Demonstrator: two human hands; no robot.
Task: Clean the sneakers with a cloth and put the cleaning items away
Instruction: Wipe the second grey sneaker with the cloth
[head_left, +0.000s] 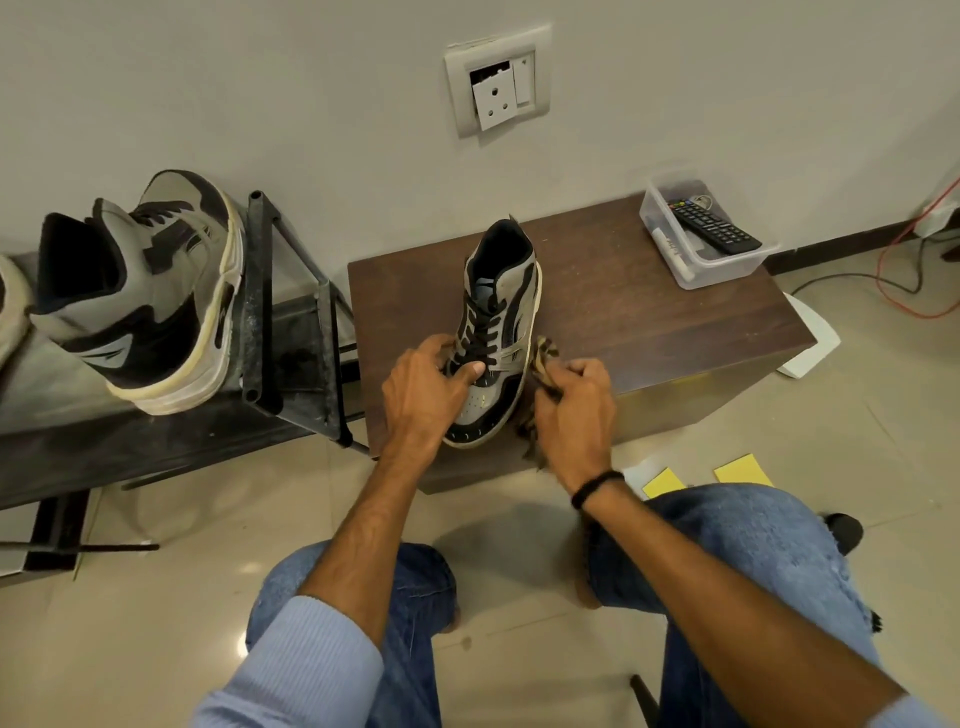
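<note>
A grey and black sneaker (498, 317) stands on the dark wooden table (639, 306), toe toward me. My left hand (423, 395) grips its left side near the toe, thumb across the laces. My right hand (574, 410) holds a brown patterned cloth (543, 353) bunched against the sneaker's right side. The matching second sneaker (150, 291) rests on the black metal rack (280, 338) to the left, heel toward me.
A clear plastic box (711, 260) with a black remote (714, 226) sits at the table's far right corner. The wall with a socket plate (498, 83) stands behind. Yellow papers (740, 470) and cables (904, 280) lie on the tiled floor. My knees are below.
</note>
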